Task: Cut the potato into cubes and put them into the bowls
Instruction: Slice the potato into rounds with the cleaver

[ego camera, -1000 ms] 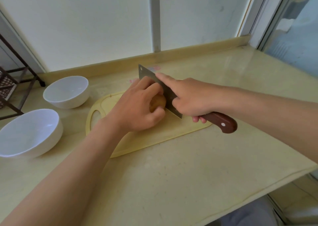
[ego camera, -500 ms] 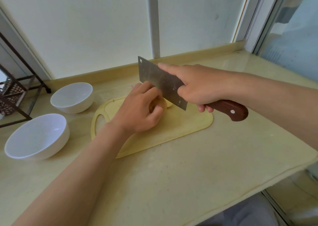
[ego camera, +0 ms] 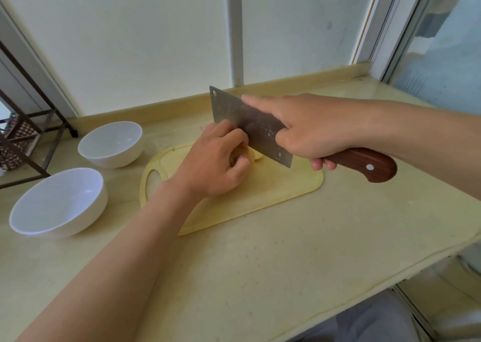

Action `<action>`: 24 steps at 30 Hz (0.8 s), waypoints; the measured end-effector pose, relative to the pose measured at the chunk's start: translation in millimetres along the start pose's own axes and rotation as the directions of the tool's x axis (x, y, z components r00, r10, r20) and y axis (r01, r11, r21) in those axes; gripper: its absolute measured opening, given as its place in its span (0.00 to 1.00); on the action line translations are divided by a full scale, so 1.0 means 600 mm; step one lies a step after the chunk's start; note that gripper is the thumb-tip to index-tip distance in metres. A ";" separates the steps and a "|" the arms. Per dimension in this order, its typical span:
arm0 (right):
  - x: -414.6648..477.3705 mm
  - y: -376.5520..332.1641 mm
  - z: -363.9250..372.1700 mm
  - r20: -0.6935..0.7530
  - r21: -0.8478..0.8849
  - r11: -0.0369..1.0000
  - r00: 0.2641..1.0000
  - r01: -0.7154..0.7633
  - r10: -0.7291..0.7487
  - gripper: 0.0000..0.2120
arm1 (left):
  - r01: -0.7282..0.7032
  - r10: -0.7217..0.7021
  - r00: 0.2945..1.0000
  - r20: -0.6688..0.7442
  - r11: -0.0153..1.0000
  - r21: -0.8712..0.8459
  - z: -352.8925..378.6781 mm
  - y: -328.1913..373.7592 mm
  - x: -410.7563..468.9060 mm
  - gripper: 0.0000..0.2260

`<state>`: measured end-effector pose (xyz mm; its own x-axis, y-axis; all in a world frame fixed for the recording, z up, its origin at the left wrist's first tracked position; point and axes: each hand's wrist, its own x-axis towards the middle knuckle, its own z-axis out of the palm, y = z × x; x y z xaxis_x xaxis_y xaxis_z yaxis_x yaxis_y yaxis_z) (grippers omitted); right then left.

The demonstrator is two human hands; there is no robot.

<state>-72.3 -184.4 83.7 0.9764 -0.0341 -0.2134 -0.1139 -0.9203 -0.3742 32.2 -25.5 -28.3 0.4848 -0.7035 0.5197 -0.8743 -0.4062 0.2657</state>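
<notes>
On the pale yellow cutting board (ego camera: 273, 196) lies a potato (ego camera: 242, 157), mostly hidden under my left hand (ego camera: 218, 164), whose curled fingers grip it. A pale cut piece (ego camera: 257, 155) shows just right of the potato, beside the blade. My right hand (ego camera: 307, 131) holds a cleaver (ego camera: 250, 125) by its brown wooden handle (ego camera: 364, 166), index finger stretched along the blade's spine. The blade is tilted, its edge close against my left knuckles, above the board. Two white bowls stand left of the board: a far one (ego camera: 112, 144) and a near one (ego camera: 57, 201).
The beige counter (ego camera: 260, 263) ends at a front edge on the lower right. A dark metal rack (ego camera: 23, 138) stands at the far left. A white wall and a window frame (ego camera: 385, 29) close the back and right.
The cleaver went from cutting down into the potato to being lifted off it and raised; a pale cut piece now lies beside the potato. My left hand keeps its grip.
</notes>
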 end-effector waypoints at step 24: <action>0.040 0.013 0.045 -0.086 0.158 0.987 0.996 0.010 0.004 0.42 | -0.037 0.022 0.987 -0.159 0.995 -0.092 0.004 0.005 -0.010 0.07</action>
<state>-54.8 -181.8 51.1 0.9881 -0.0711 -0.1362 -0.1318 -0.8475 -0.5141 26.9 -23.9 -32.5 0.4551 -0.6109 0.6478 -0.8903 -0.3243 0.3196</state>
